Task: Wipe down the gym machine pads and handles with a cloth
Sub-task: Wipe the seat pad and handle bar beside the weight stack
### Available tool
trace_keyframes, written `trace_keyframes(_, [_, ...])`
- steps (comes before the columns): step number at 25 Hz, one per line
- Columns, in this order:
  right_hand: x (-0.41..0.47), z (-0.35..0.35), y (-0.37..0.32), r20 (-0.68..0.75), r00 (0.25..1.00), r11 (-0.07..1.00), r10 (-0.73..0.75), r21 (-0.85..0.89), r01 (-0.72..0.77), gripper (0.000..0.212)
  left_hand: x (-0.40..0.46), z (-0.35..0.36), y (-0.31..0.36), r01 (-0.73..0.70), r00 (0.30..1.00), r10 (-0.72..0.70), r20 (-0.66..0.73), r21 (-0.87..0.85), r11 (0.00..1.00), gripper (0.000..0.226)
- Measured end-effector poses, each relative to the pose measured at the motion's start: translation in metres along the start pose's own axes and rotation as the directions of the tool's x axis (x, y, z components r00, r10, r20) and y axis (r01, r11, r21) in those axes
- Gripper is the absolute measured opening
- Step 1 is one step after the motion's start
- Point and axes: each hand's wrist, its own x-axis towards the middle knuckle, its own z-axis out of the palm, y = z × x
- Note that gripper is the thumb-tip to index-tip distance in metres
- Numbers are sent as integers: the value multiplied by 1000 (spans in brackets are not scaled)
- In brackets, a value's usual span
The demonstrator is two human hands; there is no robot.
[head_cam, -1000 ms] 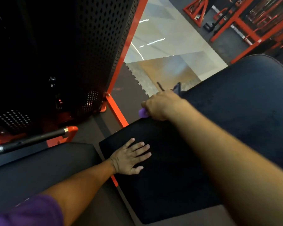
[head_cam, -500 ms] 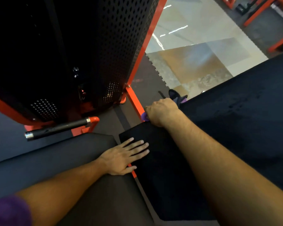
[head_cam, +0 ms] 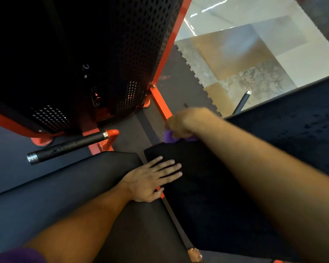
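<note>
My right hand [head_cam: 184, 122] grips a bunched purple cloth [head_cam: 169, 137] at the far corner of a dark blue machine pad [head_cam: 207, 196]. Most of the cloth is hidden under my fingers. My left hand [head_cam: 152, 179] lies flat with fingers spread on the pad's near-left part, the palm bridging onto a second dark pad [head_cam: 65, 190] to the left. A black handle bar [head_cam: 68, 146] with a metal end cap juts out left of the pads, on an orange bracket. A larger dark pad [head_cam: 292, 133] rises at the right.
A black perforated weight-stack shroud [head_cam: 122, 54] in an orange frame [head_cam: 169, 44] stands ahead. Rubber mat and tiled floor [head_cam: 245, 54] lie beyond the pads. Another black bar [head_cam: 242, 102] pokes up behind the right pad. A bare foot [head_cam: 195, 254] shows at the bottom.
The view has tilted down and left. My right hand has slid the cloth along the pad's far edge toward its corner. My left hand stays flat on the pad.
</note>
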Motion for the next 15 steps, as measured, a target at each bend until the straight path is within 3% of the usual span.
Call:
trace_keyframes(2, [-18, -10, 25, 15, 999, 999, 46, -3, -46, 31, 1, -3, -2, -3, 1000, 3, -8, 1, 1000, 90])
trace_keyframes(4, [-27, -2, 29, -73, 996, 998, 58, 11, -57, 24, 0, -5, 0, -7, 1000, 7, 18, 6, 1000, 89])
trace_keyframes(7, [-26, 20, 4, -206, 973, 994, 106, 59, -96, 37, 0, -24, 3, -17, 994, 19, 103, -21, 1000, 89])
trace_keyframes(12, [-16, 21, -10, -215, 967, 988, 137, 104, -117, 36, -49, -56, -21, -10, 936, -13, 353, 62, 998, 82])
trace_keyframes(15, [5, 26, -28, -172, 981, 991, 88, 119, -69, 30, -68, -51, -24, 43, 950, -59, 305, 58, 997, 78])
